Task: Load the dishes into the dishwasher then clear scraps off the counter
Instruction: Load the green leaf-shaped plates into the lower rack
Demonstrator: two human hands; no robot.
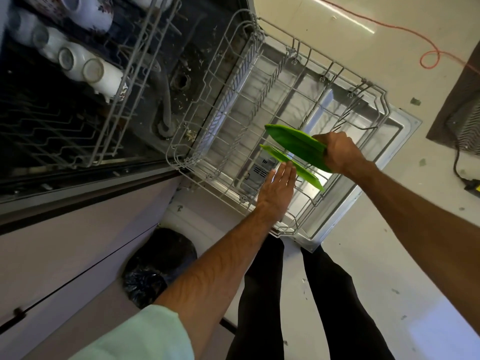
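The dishwasher's lower rack [233, 81] is pulled out over the open door [405, 131]. One green plate [309, 175] stands on edge among the rack's tines. My left hand [278, 193] lies flat with straight fingers, its fingertips against that plate. A second green plate [293, 141] hangs tilted just above the rack, and my right hand [340, 152] grips it by its near rim. The upper rack [124, 81] holds several white cups [98, 74] upside down.
A black bag-lined bin [158, 263] stands on the floor by the cabinet front [65, 242]. An orange cable [431, 55] runs across the pale floor, and a dark mat [465, 105] lies at the right. My legs [306, 307] stand at the door's near edge.
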